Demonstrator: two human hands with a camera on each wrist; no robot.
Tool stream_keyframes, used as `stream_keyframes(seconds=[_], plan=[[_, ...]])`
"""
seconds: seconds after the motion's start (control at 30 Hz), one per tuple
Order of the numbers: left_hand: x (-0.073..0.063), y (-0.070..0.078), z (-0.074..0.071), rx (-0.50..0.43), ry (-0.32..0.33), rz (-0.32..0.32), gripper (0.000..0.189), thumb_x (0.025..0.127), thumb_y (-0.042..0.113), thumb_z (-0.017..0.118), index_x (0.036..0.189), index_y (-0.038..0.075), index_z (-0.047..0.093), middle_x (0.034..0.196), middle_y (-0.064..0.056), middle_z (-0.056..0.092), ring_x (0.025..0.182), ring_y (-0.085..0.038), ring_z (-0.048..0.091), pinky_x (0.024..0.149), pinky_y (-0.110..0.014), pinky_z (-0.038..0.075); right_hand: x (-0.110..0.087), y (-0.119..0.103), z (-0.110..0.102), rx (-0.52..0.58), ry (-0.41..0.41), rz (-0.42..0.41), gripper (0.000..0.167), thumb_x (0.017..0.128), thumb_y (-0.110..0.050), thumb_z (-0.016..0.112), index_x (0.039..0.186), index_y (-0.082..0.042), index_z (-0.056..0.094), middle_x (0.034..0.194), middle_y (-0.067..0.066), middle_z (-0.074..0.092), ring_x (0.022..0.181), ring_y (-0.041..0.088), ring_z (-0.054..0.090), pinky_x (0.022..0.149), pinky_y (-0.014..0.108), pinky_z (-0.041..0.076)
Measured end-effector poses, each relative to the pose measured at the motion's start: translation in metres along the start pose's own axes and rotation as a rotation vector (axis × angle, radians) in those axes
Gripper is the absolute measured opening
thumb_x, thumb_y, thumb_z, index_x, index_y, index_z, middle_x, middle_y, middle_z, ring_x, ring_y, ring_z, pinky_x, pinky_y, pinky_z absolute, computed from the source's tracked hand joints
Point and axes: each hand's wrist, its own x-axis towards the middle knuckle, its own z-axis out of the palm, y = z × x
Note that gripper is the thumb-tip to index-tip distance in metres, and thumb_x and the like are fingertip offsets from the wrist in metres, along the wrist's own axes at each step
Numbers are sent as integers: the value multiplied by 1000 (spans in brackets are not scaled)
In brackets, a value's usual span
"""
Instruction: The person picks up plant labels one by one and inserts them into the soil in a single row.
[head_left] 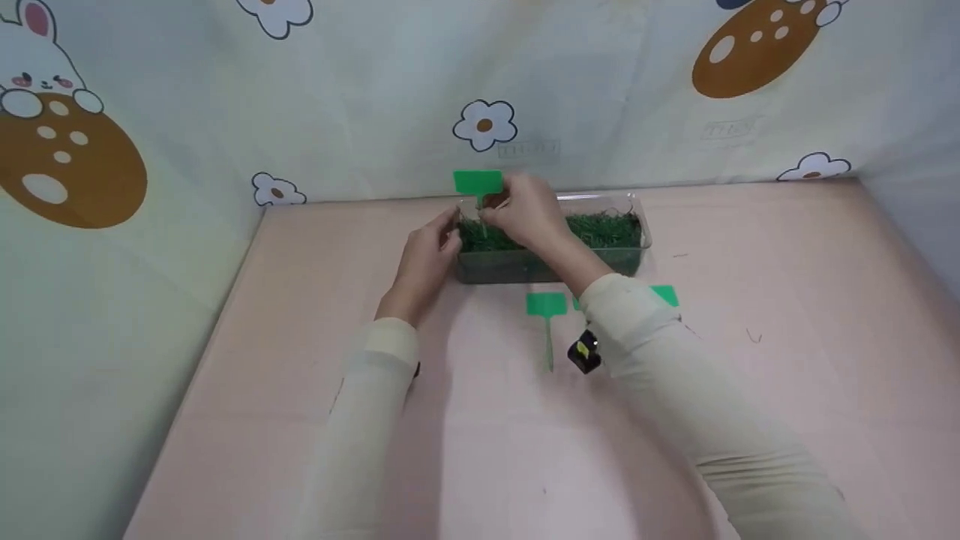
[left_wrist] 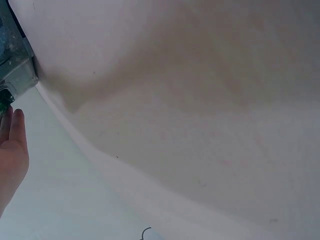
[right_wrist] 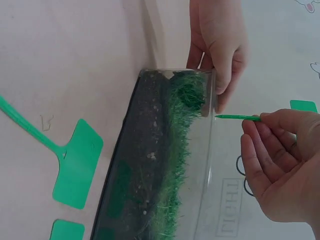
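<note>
Right now I see my right hand pinching the thin stem of a green plant tag between thumb and fingertips, with the tag's flat rectangular head standing upright above the left end of the clear box. From the right wrist view, the pointed tip of the stem hangs just over the box's end wall, above the strip of green grass and the dark soil beside it, not yet down in it as far as I can tell. My left hand rests against that same left end of the box, fingers fairly straight and laid on the wall, the thumb near the rim. A second green tag lies flat on the pink table just in front of the box, and a third shows partly from under my right sleeve beside it. Behind the box hangs a pale cloth backdrop printed with flowers and brown egg shapes.
</note>
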Motion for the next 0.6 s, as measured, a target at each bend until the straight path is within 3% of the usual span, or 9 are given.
stream_keyframes(seconds=[0.23, 0.6], plan=[[-1, -1, -1, 9, 12, 15, 50, 105, 18, 44, 155, 13, 38, 154, -5, 48, 142, -17, 46, 118, -29, 42, 8, -1, 12, -49, 7, 42, 19, 92, -17, 68, 105, -5, 72, 104, 10, 74, 85, 19, 61, 73, 29, 54], [-2, 1, 1, 8, 11, 18, 50, 105, 19, 43, 154, 13, 38, 154, -5, 49, 141, -17, 48, 117, -26, 43, 20, 11, 29, -91, 24, 66, 19, 91, -20, 71, 100, -4, 74, 100, 11, 75, 81, 18, 60, 81, 35, 58]])
